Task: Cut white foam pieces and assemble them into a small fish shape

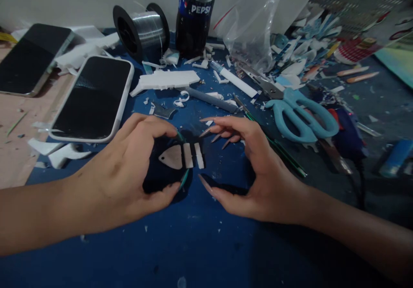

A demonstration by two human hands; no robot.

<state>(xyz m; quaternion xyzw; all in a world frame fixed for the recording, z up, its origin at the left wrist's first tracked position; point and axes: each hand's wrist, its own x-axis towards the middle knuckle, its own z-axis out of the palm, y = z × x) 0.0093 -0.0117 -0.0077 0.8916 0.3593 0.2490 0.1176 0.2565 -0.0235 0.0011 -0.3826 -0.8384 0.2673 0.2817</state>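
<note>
My left hand (129, 171) curls round a dark piece (158, 174) lying on the blue mat (200, 245), thumb and forefinger pinching its edges. On that piece sit a pale fish-head shape (171, 156) and two narrow white strips (193, 155). My right hand (258, 171) hovers just to the right of the strips, fingers spread and curved, thumb low, holding nothing.
Two phones (93, 98) (30, 60) lie at the left. A wire spool (142, 29) and a Pepsi bottle (193, 17) stand at the back. Blue scissors (300, 116), a white foam piece (167, 80), pens, a plastic bag (254, 25) and paper scraps crowd the right.
</note>
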